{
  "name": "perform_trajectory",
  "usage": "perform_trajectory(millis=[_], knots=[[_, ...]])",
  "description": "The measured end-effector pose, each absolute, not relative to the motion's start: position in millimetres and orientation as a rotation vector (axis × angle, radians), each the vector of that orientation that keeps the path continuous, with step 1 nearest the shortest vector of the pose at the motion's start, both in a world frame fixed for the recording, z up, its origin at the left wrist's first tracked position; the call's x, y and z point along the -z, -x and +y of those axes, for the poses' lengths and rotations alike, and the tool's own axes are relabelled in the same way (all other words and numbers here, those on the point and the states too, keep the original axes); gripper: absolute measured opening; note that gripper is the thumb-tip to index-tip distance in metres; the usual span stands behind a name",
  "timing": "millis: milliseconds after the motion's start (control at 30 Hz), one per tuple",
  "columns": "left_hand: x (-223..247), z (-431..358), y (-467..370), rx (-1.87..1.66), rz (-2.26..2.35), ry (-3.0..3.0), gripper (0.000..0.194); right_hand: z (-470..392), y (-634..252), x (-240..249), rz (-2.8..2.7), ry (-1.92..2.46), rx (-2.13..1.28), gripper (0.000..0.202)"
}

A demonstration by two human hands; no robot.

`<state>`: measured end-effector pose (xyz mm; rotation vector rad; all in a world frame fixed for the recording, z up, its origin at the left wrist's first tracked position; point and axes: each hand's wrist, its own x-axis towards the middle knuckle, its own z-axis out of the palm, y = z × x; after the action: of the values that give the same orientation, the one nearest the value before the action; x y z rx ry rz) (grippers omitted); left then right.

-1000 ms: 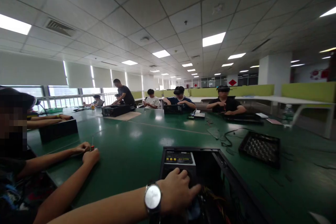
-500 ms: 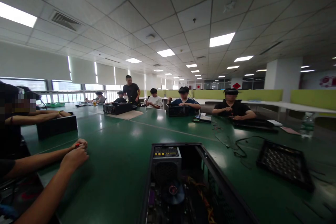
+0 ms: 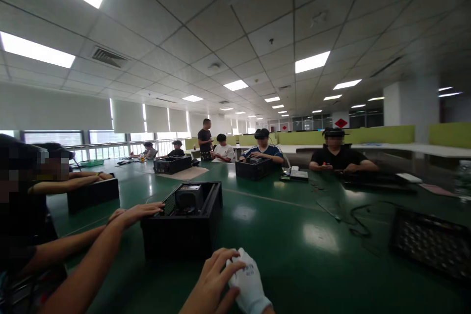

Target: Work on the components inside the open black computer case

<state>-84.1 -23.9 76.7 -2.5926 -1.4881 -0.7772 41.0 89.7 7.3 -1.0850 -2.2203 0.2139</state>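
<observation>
Left hand [image 3: 209, 282] pinches the white glove [image 3: 248, 282] on the right hand [image 3: 253, 287], just before the computer case [image 3: 182, 223].

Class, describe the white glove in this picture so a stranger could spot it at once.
Start at the long green table and follow it to its near edge, bottom centre of the view. There a bare left hand pulls at a white glove on the right hand. It is the only white, printed fabric there; every other hand is bare.
</observation>
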Motion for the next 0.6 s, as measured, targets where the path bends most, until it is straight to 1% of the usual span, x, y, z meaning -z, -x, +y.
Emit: perform_trajectory(millis=[67, 133, 233, 300, 367, 467, 600], knots=[[-41, -9, 76, 0.825, -1.476, 2.594, 0.045, 86, -89, 4, -2.233, 1.181, -0.189, 0.034], [-8, 7, 63, 0.856, -1.498, 2.574, 0.043, 85, -147, 11, -2.214, 1.293, -0.236, 0.039], [21, 28, 37, 0.778, -1.534, 2.618, 0.051, 87, -238, 14, -2.055, 1.52, -0.461, 0.049], [27, 38, 19, 0.662, -1.503, 2.7, 0.059, 87, -295, 17, -1.891, 1.649, -0.604, 0.06], [28, 43, 7, 0.62, -1.471, 2.716, 0.062, 86, -343, 20, -1.743, 1.708, -0.683, 0.071], [28, 42, 1, 0.743, -1.496, 2.585, 0.06, 84, -397, 24, -1.545, 1.711, -0.686, 0.082], [19, 33, 1, 0.959, -1.418, 2.431, 0.053, 84, -423, 21, -1.301, 1.709, -0.678, 0.085]])
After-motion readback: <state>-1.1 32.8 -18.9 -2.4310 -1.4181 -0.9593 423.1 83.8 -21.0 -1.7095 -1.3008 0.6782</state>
